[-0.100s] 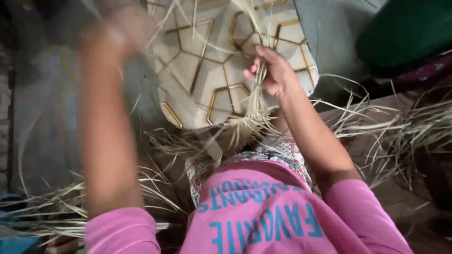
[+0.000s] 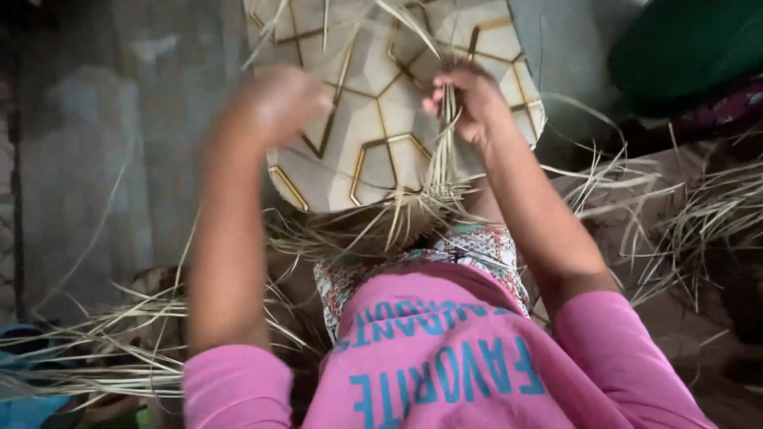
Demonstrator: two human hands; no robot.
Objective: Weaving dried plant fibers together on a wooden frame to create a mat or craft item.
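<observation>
A grey concrete floor (image 2: 87,183) fills the left half of the view, from nine o'clock up to eleven. Over it, at twelve o'clock, lies a pale cushion-like panel (image 2: 373,151) with gold hexagon lines, its lower edge rounded. A dark green object (image 2: 691,40) sits at the two o'clock corner. At six o'clock the person's pink shirt with blue print (image 2: 445,365) spreads across the bottom, with a patterned cloth (image 2: 477,246) just above it on the lap.

Loose dry straw strands (image 2: 683,222) lie scattered at three o'clock, and more straw trails along the floor at eight o'clock. A gathered bundle of straw (image 2: 429,191) fans out at the centre, over the lower edge of the panel, its upper ends rising toward one o'clock.

The right hand (image 2: 469,99), at one o'clock, has its fingers closed around the upper ends of that bundle. The left hand (image 2: 282,99), at eleven o'clock over the panel, is smeared by motion; it seems curled, but I cannot tell whether it grips anything.
</observation>
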